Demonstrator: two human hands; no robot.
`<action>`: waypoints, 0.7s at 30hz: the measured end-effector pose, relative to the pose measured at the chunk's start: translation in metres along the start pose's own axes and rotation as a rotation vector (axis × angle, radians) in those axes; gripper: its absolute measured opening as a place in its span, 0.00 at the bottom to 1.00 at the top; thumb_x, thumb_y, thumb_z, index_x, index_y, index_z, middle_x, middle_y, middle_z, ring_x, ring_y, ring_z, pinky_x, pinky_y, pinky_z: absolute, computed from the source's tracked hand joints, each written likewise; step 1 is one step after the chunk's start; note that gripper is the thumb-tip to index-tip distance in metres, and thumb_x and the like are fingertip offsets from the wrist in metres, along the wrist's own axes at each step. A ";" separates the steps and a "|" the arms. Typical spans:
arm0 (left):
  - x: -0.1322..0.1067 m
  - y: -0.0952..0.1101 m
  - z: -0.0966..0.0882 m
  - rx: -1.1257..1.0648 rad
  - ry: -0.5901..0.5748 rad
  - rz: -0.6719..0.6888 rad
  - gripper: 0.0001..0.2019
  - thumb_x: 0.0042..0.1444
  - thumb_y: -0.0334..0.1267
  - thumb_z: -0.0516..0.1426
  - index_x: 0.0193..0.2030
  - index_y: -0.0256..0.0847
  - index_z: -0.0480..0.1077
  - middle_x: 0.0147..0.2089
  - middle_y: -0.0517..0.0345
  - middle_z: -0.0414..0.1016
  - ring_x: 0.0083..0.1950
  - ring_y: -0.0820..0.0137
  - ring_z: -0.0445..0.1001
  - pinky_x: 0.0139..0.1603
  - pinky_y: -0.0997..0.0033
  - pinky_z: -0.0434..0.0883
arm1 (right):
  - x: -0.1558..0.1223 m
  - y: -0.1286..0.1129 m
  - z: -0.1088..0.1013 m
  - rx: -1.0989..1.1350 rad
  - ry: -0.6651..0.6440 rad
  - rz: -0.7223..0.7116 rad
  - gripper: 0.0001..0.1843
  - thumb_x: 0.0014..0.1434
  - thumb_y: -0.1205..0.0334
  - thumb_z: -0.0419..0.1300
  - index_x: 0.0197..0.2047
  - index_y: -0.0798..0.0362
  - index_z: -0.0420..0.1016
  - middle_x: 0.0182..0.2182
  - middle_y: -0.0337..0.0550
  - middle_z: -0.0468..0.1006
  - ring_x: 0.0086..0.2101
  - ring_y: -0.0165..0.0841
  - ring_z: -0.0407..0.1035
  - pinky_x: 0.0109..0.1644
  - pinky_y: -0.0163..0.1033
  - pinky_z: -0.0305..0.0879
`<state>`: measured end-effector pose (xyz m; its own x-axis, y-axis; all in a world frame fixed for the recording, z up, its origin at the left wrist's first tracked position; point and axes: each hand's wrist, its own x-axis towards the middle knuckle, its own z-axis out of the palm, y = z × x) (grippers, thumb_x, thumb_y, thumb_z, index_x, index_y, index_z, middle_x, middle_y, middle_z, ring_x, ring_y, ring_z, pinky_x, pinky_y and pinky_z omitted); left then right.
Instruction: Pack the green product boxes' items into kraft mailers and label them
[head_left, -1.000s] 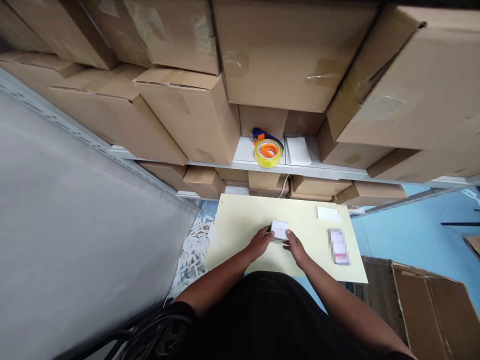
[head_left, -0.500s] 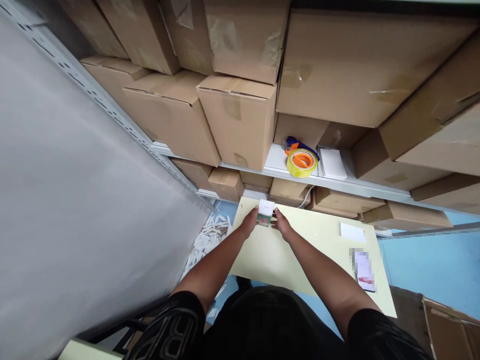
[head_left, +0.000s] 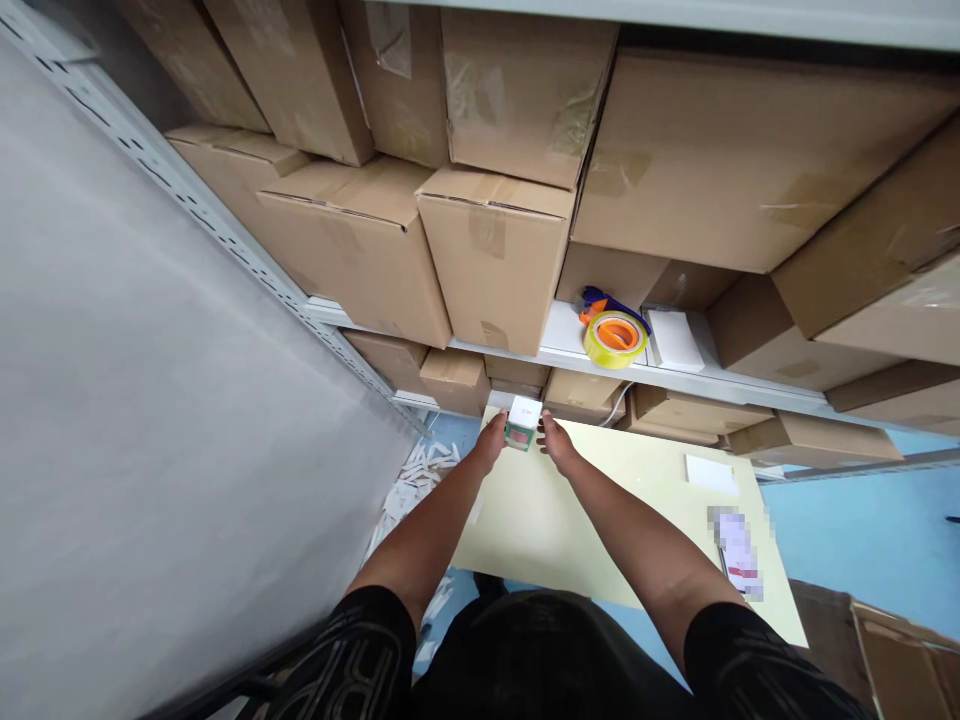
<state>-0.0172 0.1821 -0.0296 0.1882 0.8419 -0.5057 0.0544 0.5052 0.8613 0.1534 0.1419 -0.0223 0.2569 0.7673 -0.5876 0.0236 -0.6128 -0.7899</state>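
Observation:
A small white box (head_left: 523, 415) with a green and red side is held between both my hands at the far left corner of the pale yellow table (head_left: 600, 520). My left hand (head_left: 491, 443) presses its left side and my right hand (head_left: 556, 447) its right side, fingers closed against it. Both arms are stretched forward. The box sits just below the shelf edge, next to small cardboard boxes (head_left: 454, 380).
A yellow and orange tape roll (head_left: 615, 337) and a white box (head_left: 675, 340) lie on the white shelf (head_left: 555, 345) among large cardboard boxes (head_left: 495, 250). A white card (head_left: 711, 474) and a blurred item (head_left: 736, 552) lie on the table. White scraps (head_left: 409, 485) litter the blue floor at left.
Both hands have carried the small white box from the middle of the table forward to its far left corner. The view has tilted up and left.

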 end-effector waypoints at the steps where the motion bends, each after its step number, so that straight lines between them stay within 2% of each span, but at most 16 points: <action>1: 0.000 0.000 0.001 -0.003 0.010 -0.015 0.33 0.63 0.67 0.51 0.60 0.42 0.71 0.64 0.42 0.74 0.61 0.53 0.75 0.54 0.55 0.75 | -0.001 0.001 -0.002 -0.004 0.006 -0.004 0.36 0.66 0.31 0.45 0.55 0.52 0.75 0.56 0.53 0.77 0.40 0.37 0.76 0.37 0.38 0.71; 7: -0.002 -0.002 0.001 -0.025 0.036 -0.022 0.32 0.66 0.65 0.46 0.60 0.42 0.71 0.66 0.43 0.72 0.66 0.54 0.71 0.56 0.56 0.73 | -0.007 0.009 -0.014 -0.005 0.019 -0.026 0.37 0.66 0.31 0.45 0.55 0.52 0.75 0.55 0.53 0.77 0.42 0.39 0.77 0.37 0.39 0.72; 11: -0.019 -0.011 -0.006 -0.023 0.058 -0.033 0.35 0.65 0.68 0.44 0.63 0.42 0.69 0.70 0.40 0.68 0.70 0.53 0.66 0.56 0.56 0.73 | -0.026 0.025 -0.029 -0.010 0.023 -0.017 0.36 0.66 0.32 0.44 0.49 0.54 0.77 0.51 0.55 0.79 0.40 0.39 0.77 0.37 0.41 0.72; 14: -0.047 -0.028 -0.016 -0.059 0.087 -0.060 0.36 0.64 0.68 0.44 0.62 0.40 0.69 0.70 0.37 0.67 0.68 0.54 0.68 0.55 0.57 0.74 | -0.048 0.044 -0.048 -0.010 0.018 -0.039 0.36 0.66 0.31 0.45 0.46 0.54 0.78 0.48 0.54 0.81 0.38 0.39 0.78 0.38 0.42 0.73; 17: -0.086 -0.054 -0.025 -0.114 0.147 -0.104 0.34 0.63 0.67 0.47 0.58 0.39 0.71 0.67 0.36 0.70 0.65 0.55 0.71 0.54 0.57 0.74 | -0.070 0.069 -0.076 0.017 -0.014 -0.051 0.35 0.65 0.31 0.47 0.44 0.54 0.78 0.46 0.55 0.82 0.37 0.40 0.79 0.38 0.43 0.74; 21: -0.146 -0.092 -0.022 -0.111 0.278 -0.100 0.36 0.59 0.71 0.50 0.53 0.38 0.73 0.60 0.36 0.75 0.57 0.56 0.76 0.50 0.58 0.75 | -0.086 0.100 -0.119 0.044 -0.103 -0.038 0.37 0.65 0.29 0.46 0.45 0.54 0.78 0.47 0.56 0.83 0.39 0.42 0.80 0.40 0.46 0.76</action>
<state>-0.0709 0.0169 -0.0364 -0.0884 0.7987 -0.5952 -0.0508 0.5931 0.8035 0.2490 -0.0082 -0.0295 0.1560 0.8067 -0.5700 -0.0111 -0.5756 -0.8177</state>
